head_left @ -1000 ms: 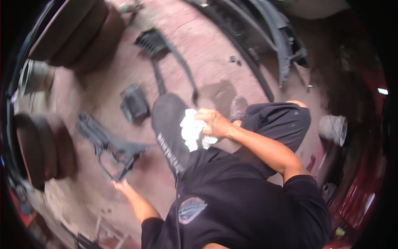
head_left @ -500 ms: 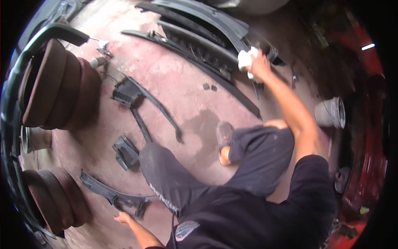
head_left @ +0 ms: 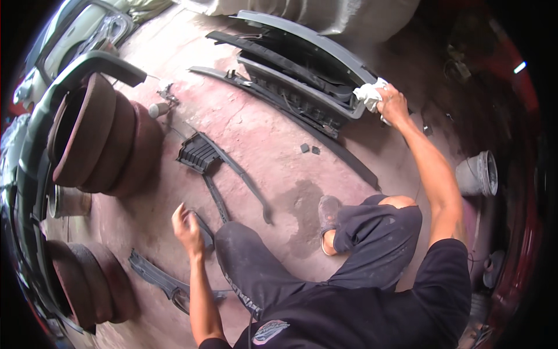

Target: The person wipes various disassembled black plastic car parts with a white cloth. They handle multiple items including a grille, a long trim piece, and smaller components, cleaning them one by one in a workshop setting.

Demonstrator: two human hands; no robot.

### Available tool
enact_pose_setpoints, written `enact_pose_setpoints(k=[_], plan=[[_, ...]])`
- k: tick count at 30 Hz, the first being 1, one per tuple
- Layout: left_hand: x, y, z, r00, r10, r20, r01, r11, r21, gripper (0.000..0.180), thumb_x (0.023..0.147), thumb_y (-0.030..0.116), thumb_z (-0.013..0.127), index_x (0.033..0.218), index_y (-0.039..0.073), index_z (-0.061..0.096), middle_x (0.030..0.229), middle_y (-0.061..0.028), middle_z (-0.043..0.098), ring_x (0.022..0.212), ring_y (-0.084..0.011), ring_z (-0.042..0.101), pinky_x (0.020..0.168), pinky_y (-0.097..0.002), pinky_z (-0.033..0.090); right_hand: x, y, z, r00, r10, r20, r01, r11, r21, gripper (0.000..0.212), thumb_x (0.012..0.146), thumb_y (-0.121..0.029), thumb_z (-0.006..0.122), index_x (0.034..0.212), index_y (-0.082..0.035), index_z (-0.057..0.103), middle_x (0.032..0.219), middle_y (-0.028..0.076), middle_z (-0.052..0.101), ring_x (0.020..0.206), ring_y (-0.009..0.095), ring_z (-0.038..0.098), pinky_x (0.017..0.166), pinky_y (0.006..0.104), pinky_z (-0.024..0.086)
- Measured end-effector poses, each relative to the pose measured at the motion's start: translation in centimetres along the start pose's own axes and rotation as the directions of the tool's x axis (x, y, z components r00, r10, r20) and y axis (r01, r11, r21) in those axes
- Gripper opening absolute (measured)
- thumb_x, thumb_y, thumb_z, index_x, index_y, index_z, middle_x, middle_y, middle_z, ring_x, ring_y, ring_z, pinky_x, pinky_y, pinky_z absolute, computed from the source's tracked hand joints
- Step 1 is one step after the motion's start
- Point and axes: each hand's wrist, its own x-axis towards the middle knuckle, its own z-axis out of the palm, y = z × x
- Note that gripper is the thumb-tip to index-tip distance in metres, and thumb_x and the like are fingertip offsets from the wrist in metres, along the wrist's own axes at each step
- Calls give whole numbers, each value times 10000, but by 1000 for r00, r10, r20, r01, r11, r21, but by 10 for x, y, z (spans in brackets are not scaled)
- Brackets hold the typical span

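The right hand [head_left: 394, 107] has its fingertips partly hidden in a bunched white cloth [head_left: 368, 95], its grip closed around the folds. The cloth lies over the right end of a long curved grey panel [head_left: 314, 38] in the view, covering that end; whether it presses on the panel or sits just above it, I cannot tell. The left hand [head_left: 187, 228], its grip loosely open with bent fingers, is in front of a dark plastic piece [head_left: 204, 232] and hides much of it. The left forearm crosses a long dark trim strip [head_left: 152, 276], covering part of its length. The top edge cuts off a silvery, creased sheet [head_left: 354, 16], and small shapes at upper right sink into shadow.

The cloth is soft and crumpled; the panel is smooth and bowed, with ribbed black parts beneath it. A slatted black part [head_left: 197, 152] with two thin arms lies on the rough, pinkish floor [head_left: 256, 136], near a dark patch [head_left: 303, 203]. Dusty brown tyres [head_left: 110, 142] bulge at left; a grimy whitish pail [head_left: 472, 175] stands at right.
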Motion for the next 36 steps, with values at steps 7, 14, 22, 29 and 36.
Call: enact_pose_setpoints(k=[7, 14, 22, 29, 36], plan=[[50, 178, 202, 829, 157, 537, 173, 841, -512, 659, 986, 293, 680, 1542, 57, 415, 1407, -218, 577, 1214, -306, 621, 965, -405, 547, -74, -36, -132, 992, -127, -10, 127, 991, -31, 423, 713, 18, 645, 1114, -92, 720, 1160, 205, 671, 938, 401, 699, 822, 476, 580], [64, 299, 332, 437, 209, 875, 835, 266, -481, 1104, 930, 756, 524, 1644, 74, 30, 1679, -276, 128, 1522, -479, 228, 1116, -680, 370, -211, -72, -198, 977, -185, -108, 166, 972, -169, 593, 648, 82, 658, 1212, -98, 705, 1219, 191, 656, 940, 376, 707, 747, 437, 596], [42, 311, 293, 346, 361, 866, 889, 168, -426, 996, 942, 829, 350, 1592, 79, 266, 1613, -220, 331, 1491, -429, 300, 1141, -752, 210, -290, -34, -210, 999, 29, -46, -27, 999, 40, 553, 665, 90, 611, 1203, -6, 688, 1190, 208, 640, 1068, 374, 671, 890, 412, 548], [6, 316, 253, 656, 339, 674, 715, 6, -699, 881, 1001, 729, 387, 1557, 49, 318, 1554, -201, 412, 1401, -377, 451, 1116, -630, 397, -141, -138, -214, 816, -125, -565, 265, 948, 174, 564, 775, -49, 749, 1329, -11, 647, 1309, 166, 619, 1172, 343, 634, 982, 389, 511], [7, 300, 200, 780, 181, 599, 623, -133, -771, 645, 1093, 557, 300, 1422, 40, 502, 1361, -173, 593, 1274, -342, 557, 1139, -507, 432, -128, -201, -113, 842, -366, -396, 415, 909, 44, 278, 825, -96, 679, 1100, -109, 718, 1172, 92, 682, 1066, 292, 648, 991, 425, 519]])
